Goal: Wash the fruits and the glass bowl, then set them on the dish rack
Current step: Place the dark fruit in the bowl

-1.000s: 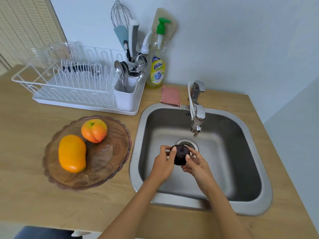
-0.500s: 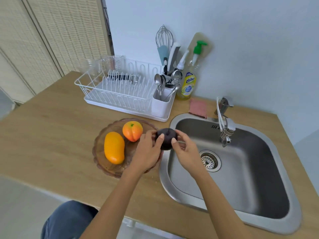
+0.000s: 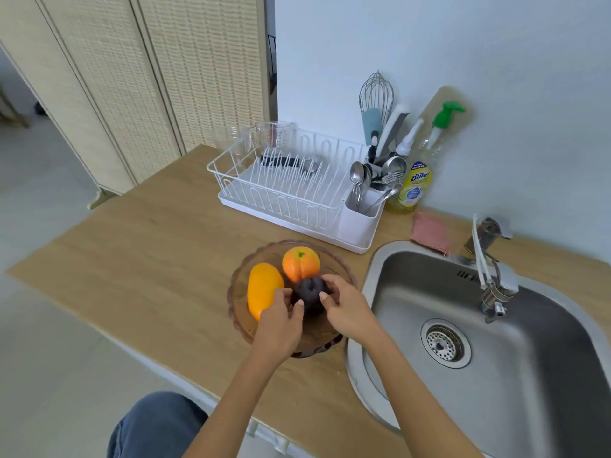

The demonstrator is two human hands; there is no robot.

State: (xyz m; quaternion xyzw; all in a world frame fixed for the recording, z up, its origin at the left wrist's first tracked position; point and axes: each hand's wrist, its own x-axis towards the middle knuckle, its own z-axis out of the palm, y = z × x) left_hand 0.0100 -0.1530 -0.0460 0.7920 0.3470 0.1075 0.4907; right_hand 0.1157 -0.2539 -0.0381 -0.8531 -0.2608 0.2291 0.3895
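Between the fingers of both hands, a dark plum-like fruit (image 3: 309, 294) was held over the brown glass bowl (image 3: 344, 269), having been carried there from the sink (image 3: 545, 375), where a second before it had been cupped near the drain under the tap (image 3: 496, 285). The left hand (image 3: 281, 322) curled round the fruit's near-left side, thumb on top, while the right hand (image 3: 347, 307) pinched it from the right with thumb and bent fingers; both were closed on the fruit. Just beyond the left fingertips lay a yellow-orange mango (image 3: 263, 289), and past the fruit, further from the fingers, an orange peach (image 3: 301, 263), both resting in the bowl. Whether the dark fruit already touched the bowl floor could not be told. The move suggested its rinse was judged finished, yet it had gone back toward the unwashed bowl, not the white dish rack (image 3: 284, 190), which stood well beyond the fingers and held no fruit. By that reading the task remained early: two fruits and the bowl appeared still unwashed.
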